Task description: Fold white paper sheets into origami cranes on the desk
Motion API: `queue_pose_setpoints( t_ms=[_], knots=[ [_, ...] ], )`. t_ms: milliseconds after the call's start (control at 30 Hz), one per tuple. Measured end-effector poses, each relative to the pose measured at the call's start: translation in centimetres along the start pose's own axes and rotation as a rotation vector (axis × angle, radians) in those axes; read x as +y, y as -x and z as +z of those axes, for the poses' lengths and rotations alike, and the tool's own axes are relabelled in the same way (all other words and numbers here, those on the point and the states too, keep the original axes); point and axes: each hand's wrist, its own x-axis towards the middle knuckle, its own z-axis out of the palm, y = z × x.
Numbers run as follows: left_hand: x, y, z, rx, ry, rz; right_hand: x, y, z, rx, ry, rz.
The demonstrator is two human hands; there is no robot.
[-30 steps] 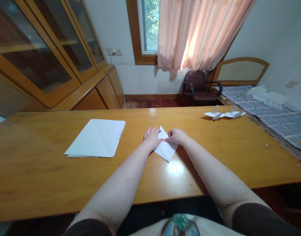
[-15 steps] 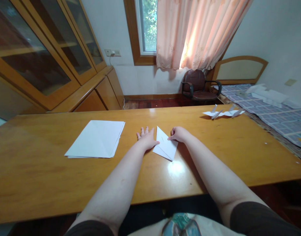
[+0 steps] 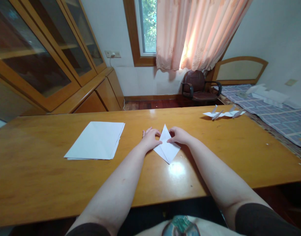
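Note:
A folded sheet of white paper [image 3: 167,150] lies on the wooden table in front of me, its narrow point facing away. My left hand [image 3: 150,139] grips its left edge, thumb on top and fingers curled at the side. On the opposite edge, my right hand [image 3: 179,135] pinches the paper between thumb and curled fingers. Crease lines run down toward the near corner. The undersides of the folds are hidden.
A stack of white paper sheets [image 3: 96,140] rests to the left on the table [image 3: 37,183]. Folded paper cranes [image 3: 224,113] stand at the far right. Beyond the table are a brown armchair [image 3: 195,86], a bed [image 3: 268,101] and a glass-door cabinet [image 3: 91,95].
The folded paper has turned so its narrow point faces straight away from me. My left hand's spread fingers have closed in on the paper's left edge.

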Motion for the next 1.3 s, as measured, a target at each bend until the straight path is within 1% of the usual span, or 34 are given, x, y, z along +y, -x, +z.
queue_pose_setpoints(
  t_ms=[100, 167, 233, 300, 367, 433, 567, 667, 800, 900, 1100, 1200, 1300],
  knots=[
    [0.2, 0.0, -0.1, 0.028, 0.055, 0.094, 0.0, 0.0, 0.2, 0.013, -0.061, -0.002],
    [0.3, 0.1, -0.2, 0.015, 0.079, 0.161, 0.0, 0.0, 0.4, 0.071, -0.082, -0.025],
    [0.4, 0.3, -0.3, -0.001, 0.057, 0.205, 0.0, 0.0, 0.5, 0.113, -0.066, -0.066],
    [0.5, 0.4, -0.3, -0.004, -0.011, 0.221, -0.1, 0.0, 0.6, 0.08, -0.044, -0.124],
    [0.7, 0.5, -0.3, -0.005, -0.082, 0.22, -0.3, 0.1, 0.6, 0.002, -0.026, -0.177],
    [0.9, 0.6, -0.3, -0.01, -0.128, 0.226, -0.5, 0.2, 0.4, -0.046, -0.006, -0.191],
    [1.1, 0.6, 0.0, -0.018, -0.184, 0.272, -1.0, 0.3, 0.3, -0.044, 0.035, -0.102],
    [1.2, 0.4, 0.4, -0.012, -0.23, 0.253, -1.6, 0.2, 0.4, -0.047, 0.087, -0.003],
    [1.1, 0.2, 0.7, -0.005, -0.258, 0.132, -1.9, 0.0, 0.4, -0.058, 0.221, 0.161],
    [1.0, 0.1, 0.6, -0.002, -0.243, 0.027, -1.8, -0.1, 0.1, -0.071, 0.287, 0.243],
    [1.2, 0.4, 0.2, 0.013, -0.237, -0.118, -1.5, 0.0, -0.8, -0.053, 0.287, 0.41],
    [1.4, 0.6, 0.4, 0.026, -0.218, -0.125, -1.2, 0.0, -1.1, -0.063, 0.277, 0.45],
    [1.5, 0.7, 1.0, 0.093, -0.203, -0.095, -1.0, -0.1, -1.0, -0.056, 0.282, 0.421]
  ],
)
